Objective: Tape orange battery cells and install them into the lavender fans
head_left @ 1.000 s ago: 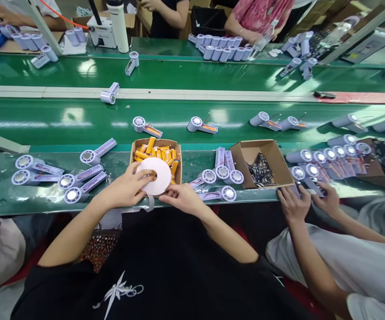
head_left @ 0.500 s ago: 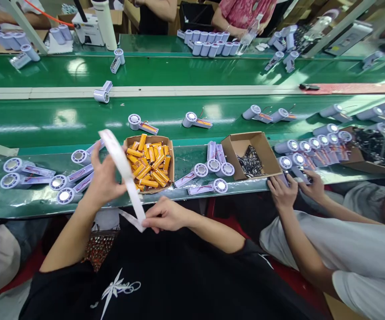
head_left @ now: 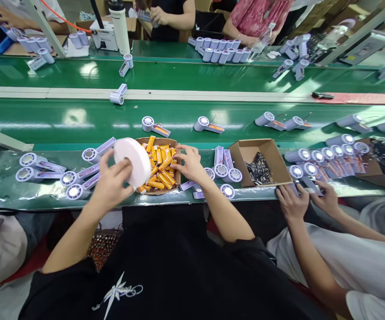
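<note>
My left hand [head_left: 111, 183] grips a white roll of tape [head_left: 139, 162], its fingers at the hollow core, held up over the left side of a small cardboard box. Orange cylindrical batteries [head_left: 161, 175] fill that box. At the box's right edge my right hand [head_left: 191, 165] reaches in with fingers apart, fingertips at the batteries; I see nothing held in it. Lilac handheld-fan housings [head_left: 75, 191] lie left of the box. More housings [head_left: 220, 170] lie to its right, some partly hidden by my right forearm.
A second open carton [head_left: 262, 149] holds small dark parts. To the right, a co-worker's hands [head_left: 292, 202] handle housings beside a cluster of fans [head_left: 327, 153]. Ahead runs a green conveyor [head_left: 175, 109] carrying several fan pieces. Other people work across it.
My right hand has let go of the tape's loose end and moved up to the battery box. The roll has turned its flat side toward me, and the long strip no longer shows.
</note>
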